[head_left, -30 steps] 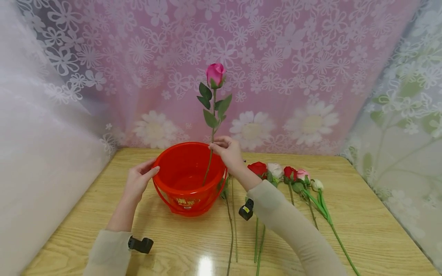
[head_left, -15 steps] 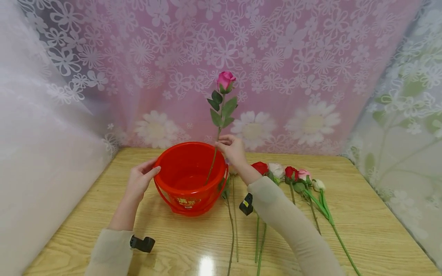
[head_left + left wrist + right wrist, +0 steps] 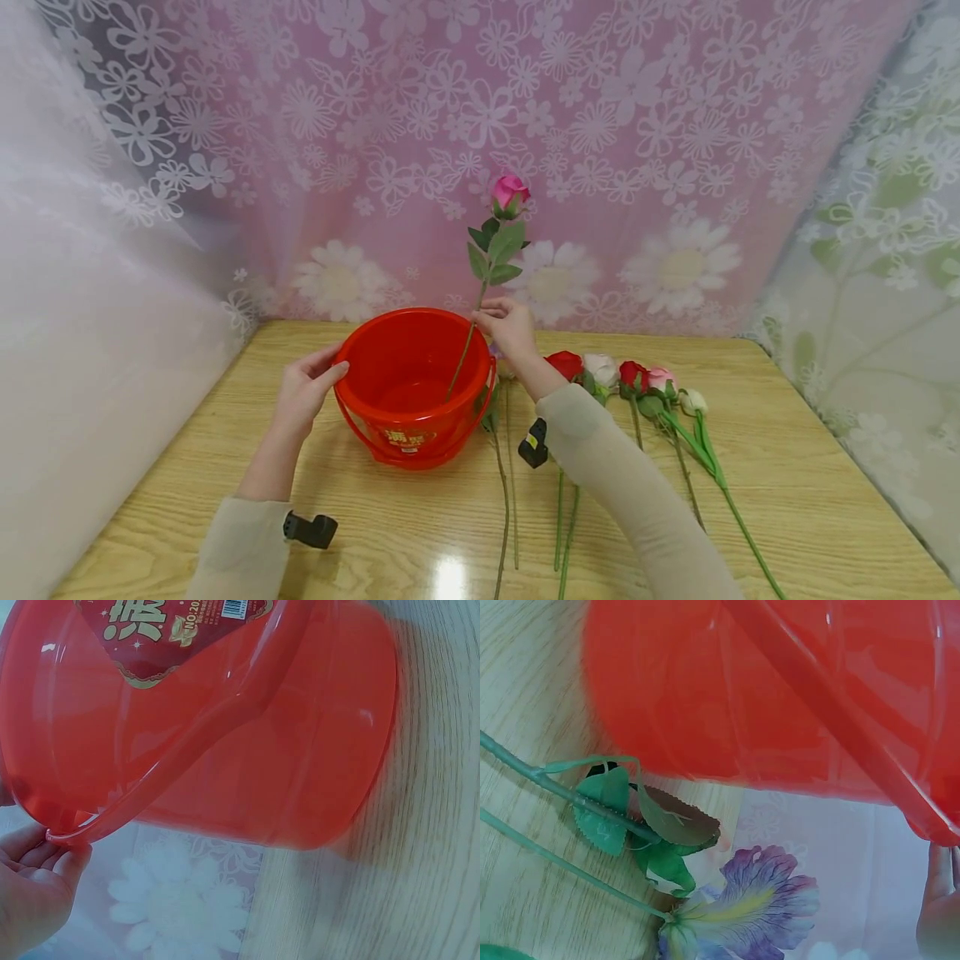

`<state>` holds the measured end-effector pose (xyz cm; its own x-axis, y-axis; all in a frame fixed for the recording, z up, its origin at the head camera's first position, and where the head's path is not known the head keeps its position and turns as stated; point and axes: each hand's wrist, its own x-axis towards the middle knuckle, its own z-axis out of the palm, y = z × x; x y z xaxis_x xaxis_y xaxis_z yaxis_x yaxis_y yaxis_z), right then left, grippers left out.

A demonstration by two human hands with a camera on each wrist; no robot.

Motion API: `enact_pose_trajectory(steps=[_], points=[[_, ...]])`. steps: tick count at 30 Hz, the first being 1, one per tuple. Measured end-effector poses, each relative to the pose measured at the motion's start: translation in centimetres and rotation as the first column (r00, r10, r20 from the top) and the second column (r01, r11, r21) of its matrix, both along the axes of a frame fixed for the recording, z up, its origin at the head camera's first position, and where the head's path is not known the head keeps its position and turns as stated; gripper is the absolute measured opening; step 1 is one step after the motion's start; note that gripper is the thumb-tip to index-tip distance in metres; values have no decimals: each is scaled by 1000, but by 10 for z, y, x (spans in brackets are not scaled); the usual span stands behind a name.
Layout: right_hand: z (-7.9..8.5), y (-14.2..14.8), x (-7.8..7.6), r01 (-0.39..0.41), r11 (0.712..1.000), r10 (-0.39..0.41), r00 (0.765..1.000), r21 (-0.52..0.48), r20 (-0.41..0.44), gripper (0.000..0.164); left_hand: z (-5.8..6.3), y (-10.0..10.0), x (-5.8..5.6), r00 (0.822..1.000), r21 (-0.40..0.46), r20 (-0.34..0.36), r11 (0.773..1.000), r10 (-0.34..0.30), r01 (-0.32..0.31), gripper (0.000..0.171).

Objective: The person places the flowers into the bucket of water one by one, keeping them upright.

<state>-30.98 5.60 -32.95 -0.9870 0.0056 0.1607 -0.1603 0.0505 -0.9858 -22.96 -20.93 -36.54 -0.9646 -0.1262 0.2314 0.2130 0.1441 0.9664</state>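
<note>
My right hand (image 3: 508, 330) pinches the stem of a pink rose (image 3: 510, 197) over the right rim of a red plastic bucket (image 3: 420, 450). The rose's bloom and green leaves rise above my fingers, leaning slightly right. Below them, the stem slants down inside the bucket. On the opposite side, my left hand (image 3: 300, 385) grips the bucket's rim, thumb over the edge. The left wrist view shows those fingers (image 3: 45, 862) right where the red handle (image 3: 180, 754) joins the rim. Only part of the right hand (image 3: 939, 915) appears in its own wrist view.
Right of the bucket lie a red rose (image 3: 564, 364), a white rose (image 3: 600, 371), a smaller red rose (image 3: 633, 377), a light pink rose (image 3: 662, 380) and a white tulip (image 3: 693, 403). A purple iris (image 3: 754, 904) lies close beside the bucket. A floral curtain (image 3: 420, 108) hangs behind the wooden table (image 3: 390, 542).
The pink rose has moved right and lower, now leaning to the right, and my right hand has shifted slightly right with it. My left hand stays on the bucket's rim.
</note>
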Motion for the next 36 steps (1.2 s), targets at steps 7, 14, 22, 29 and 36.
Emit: enact_pose_trajectory(steps=[7,14,22,29,36], points=[[-2,1,-4,-1,1000,1,999,5,43,32,1,2,1,1000,19,4,1000,-6,6,40],[-1,0,-4,4,999,-2,999,-40,47,27,1,2,1,1000,31,-2,999,-9,10,39],[-5,4,0,6,1000,-5,999,-14,50,29,0,1,0,1000,23,-7,1000,7,-6,38],[-6,13,7,-23,1000,22,999,15,29,29,0,2,0,1000,23,3,1000,3,-3,39],[-6,28,15,-44,997,45,999,61,-5,28,1,2,1,1000,33,14,999,-4,4,40]])
